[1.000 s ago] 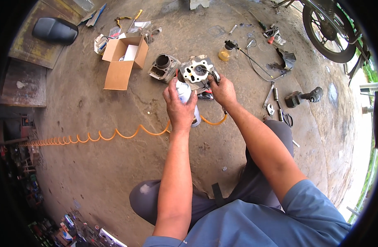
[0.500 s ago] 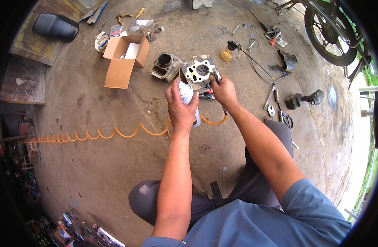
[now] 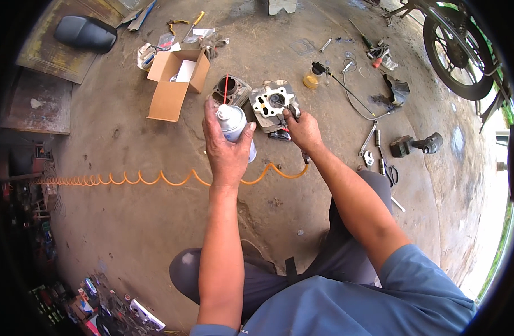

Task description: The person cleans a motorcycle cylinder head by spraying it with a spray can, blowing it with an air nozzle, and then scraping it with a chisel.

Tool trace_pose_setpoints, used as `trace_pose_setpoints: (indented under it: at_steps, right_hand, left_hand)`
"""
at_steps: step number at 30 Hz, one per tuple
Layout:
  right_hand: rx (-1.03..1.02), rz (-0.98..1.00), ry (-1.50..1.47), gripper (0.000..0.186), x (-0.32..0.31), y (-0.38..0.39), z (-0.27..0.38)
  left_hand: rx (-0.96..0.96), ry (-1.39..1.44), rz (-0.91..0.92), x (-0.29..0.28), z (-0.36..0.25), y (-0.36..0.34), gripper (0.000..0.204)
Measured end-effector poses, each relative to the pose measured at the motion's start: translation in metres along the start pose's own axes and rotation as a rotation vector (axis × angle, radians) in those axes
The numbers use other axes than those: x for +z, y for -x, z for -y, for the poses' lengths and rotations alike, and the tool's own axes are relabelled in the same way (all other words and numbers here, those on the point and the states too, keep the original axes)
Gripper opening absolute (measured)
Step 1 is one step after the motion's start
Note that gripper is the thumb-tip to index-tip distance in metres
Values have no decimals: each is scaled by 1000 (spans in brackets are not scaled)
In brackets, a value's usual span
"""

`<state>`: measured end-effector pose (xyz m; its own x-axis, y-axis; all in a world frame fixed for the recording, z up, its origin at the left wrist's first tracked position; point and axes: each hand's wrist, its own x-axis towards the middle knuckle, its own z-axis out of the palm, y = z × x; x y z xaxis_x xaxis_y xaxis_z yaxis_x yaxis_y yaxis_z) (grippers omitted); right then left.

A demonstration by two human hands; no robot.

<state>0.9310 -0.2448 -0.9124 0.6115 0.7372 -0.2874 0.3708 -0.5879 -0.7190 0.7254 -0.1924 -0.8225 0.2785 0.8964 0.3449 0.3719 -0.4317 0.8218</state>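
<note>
With the metal engine casting (image 3: 271, 111) as landmark, we see the left hand (image 3: 229, 148) at its near left, fingers wrapped around a white spray can (image 3: 233, 122) whose red straw (image 3: 225, 89) points forward. At the casting's near right edge we find the right hand (image 3: 304, 131), its fingers curled around a mostly hidden tool (image 3: 294, 110), beneath which an orange coiled hose (image 3: 169, 183) ends; just left of the casting we note a cylinder block (image 3: 243, 93), and farther left an open cardboard box (image 3: 167, 101).
</note>
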Motion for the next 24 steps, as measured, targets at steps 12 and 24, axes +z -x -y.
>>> trace_pose_setpoints:
  at_steps: [12, 24]
  right_hand:
    - [137, 125, -261, 60, -13, -20, -25]
    - [57, 162, -78, 51, -6, 2, 3]
  left_hand:
    - [-224, -352, -71, -178, 14, -55, 121]
    - [-418, -635, -182, -224, 246, -26, 117]
